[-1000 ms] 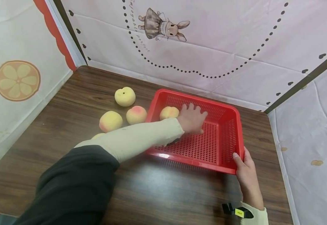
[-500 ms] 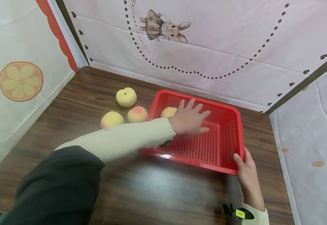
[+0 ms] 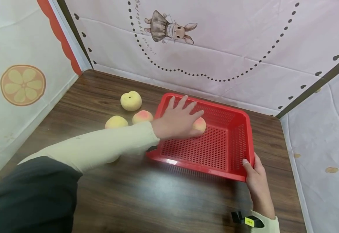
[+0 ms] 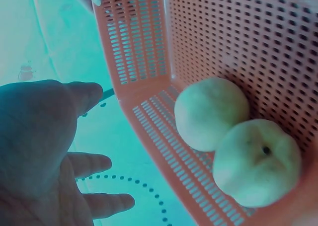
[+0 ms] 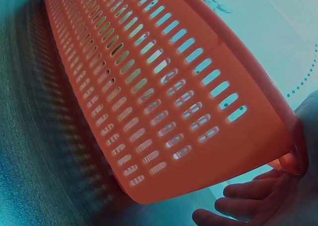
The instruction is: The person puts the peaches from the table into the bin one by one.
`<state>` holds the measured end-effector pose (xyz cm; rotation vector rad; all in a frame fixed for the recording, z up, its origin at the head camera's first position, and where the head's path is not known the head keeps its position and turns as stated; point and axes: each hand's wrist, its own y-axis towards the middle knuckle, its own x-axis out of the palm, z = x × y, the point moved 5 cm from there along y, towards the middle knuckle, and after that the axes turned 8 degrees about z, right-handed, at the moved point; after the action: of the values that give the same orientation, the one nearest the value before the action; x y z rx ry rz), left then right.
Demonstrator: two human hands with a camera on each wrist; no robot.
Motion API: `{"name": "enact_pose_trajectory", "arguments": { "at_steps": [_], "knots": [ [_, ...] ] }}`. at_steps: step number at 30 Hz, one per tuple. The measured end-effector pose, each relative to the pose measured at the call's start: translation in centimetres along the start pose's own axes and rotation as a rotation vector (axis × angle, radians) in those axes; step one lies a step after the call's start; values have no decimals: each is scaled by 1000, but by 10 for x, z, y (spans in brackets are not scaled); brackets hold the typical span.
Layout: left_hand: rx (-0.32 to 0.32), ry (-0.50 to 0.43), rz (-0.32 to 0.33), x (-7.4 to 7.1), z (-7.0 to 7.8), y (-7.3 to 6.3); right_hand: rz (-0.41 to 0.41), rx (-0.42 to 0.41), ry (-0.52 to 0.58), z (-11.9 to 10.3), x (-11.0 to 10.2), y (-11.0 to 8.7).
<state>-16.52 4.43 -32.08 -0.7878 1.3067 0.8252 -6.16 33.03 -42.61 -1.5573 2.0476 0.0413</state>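
A red plastic basket [image 3: 213, 168] with perforated walls stands on the table. My right hand [image 3: 256, 181] holds its near right corner, thumb over the rim; in the right wrist view, the fingers [image 5: 248, 191] lie outside the wall. Above the basket's left part hovers my left hand [image 3: 176, 121], fingers spread, gripping nothing. Beside its thumb a pink-yellow peach [image 3: 200, 125] shows inside the basket. The left wrist view shows two peaches in there, one peach [image 4: 211, 114] against another peach [image 4: 258, 164]; from the head view the second is hidden by the hand.
Left of the basket lie a yellow peach [image 3: 130, 101], a pink-topped peach [image 3: 142, 116] and another peach [image 3: 116, 121] on the dark wooden table [image 3: 146, 200]. My left sleeve [image 3: 108, 142] mostly covers one more. Printed cloth walls [image 3: 230, 45] enclose the table's back and sides.
My left hand has drawn back leftward over the basket, uncovering a peach on its right and covering the one at the left. The right hand and basket have hardly moved.
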Motion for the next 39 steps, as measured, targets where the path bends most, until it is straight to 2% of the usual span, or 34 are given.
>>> {"name": "enact_pose_trajectory", "arguments": {
  "at_steps": [7,13,18,23,27,33,39],
  "knots": [
    [-34,29,63,-4,-30,-24,1,-8,-5,-3,1,0],
    [-84,53,85,-1,-62,-46,0,-5,-1,-3,1,0],
    [-164,29,95,1,-89,-67,1,-10,-3,-3,1,1],
    [-264,-21,85,10,-115,-86,5,-13,-3,-3,1,2],
    [-316,-44,82,16,-132,-101,0,-10,-4,-2,1,1],
    [-352,-40,59,26,-150,-119,1,-8,-3,-2,1,1],
    [-367,-82,29,36,-162,-129,-2,0,-11,0,0,0]
  ]
}}
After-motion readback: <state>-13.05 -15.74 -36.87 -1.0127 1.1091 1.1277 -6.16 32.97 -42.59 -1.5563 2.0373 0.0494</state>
